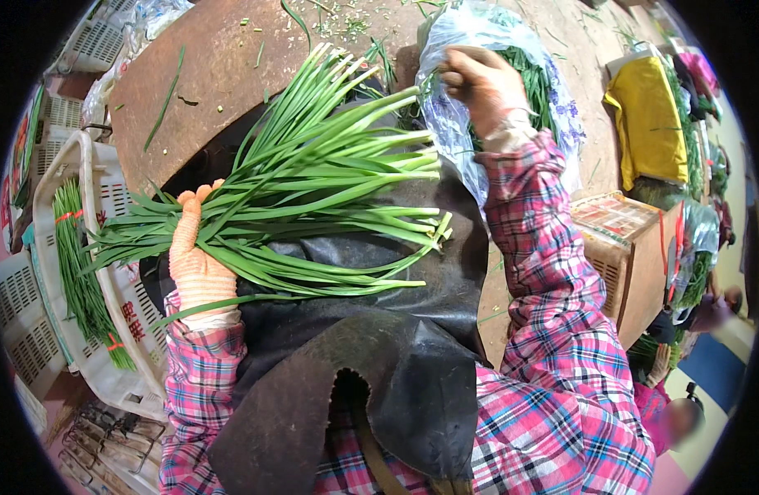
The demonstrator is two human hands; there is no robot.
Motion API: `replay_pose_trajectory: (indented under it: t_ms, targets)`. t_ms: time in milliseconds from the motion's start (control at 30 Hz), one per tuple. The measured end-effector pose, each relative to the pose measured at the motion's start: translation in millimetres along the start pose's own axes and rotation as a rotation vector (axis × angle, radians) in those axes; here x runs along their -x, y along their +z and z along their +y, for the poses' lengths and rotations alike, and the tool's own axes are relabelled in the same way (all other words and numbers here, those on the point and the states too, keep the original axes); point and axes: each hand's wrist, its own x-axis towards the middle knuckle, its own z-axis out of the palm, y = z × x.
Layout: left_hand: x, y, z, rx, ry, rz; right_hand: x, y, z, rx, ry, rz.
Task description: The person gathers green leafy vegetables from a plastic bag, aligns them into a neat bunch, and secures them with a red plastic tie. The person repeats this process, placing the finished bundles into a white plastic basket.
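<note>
My left hand [200, 266], in an orange ribbed glove, grips a loose bunch of garlic chives [330, 179] around its leafy end. The pale stem ends fan out to the right over a black apron [379, 260]. My right hand [487, 90] is raised beside the tips of the upper stems, its fingers curled. Whether anything is pinched in them is hard to see, though a thin green shred shows by the fingertips. Under that hand lies a clear plastic bag [447, 130] with more green chives [534, 80] inside.
To the left stands a white plastic crate [88, 161] holding chives tied with red bands [85, 272]. The brown tabletop [200, 68] carries leaf scraps. On the right are a box [645, 260], a yellow cloth [648, 124] and another person [657, 408]. Metal-framed items [107, 439] lie lower left.
</note>
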Motion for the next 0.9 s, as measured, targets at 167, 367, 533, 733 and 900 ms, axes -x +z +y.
replay_pose_trajectory:
  t_ms: [167, 367, 533, 733, 900]
  targets:
    - [-2.8, -10.2, 1.3, 0.026, -0.021, -0.12, 48.0, -14.5, -59.6, 0.367, 0.181, -0.475]
    - [-1.9, -3.0, -1.4, 0.007, 0.001, -0.015, 62.3, 3.2, -47.8, 0.444, -0.112, -0.317]
    - [0.2, 1.6, -2.4, -0.018, 0.034, -0.021, 46.2, 19.0, -33.4, 0.616, 0.117, -0.688]
    - [-4.4, -9.1, 2.8, 0.01, 0.048, -0.052, 46.7, 31.2, -2.1, 0.314, -0.157, -0.369]
    - [-5.6, -11.1, 2.6, 0.02, 0.013, 0.033, 37.5, -15.6, -26.5, 0.428, 0.123, -0.169]
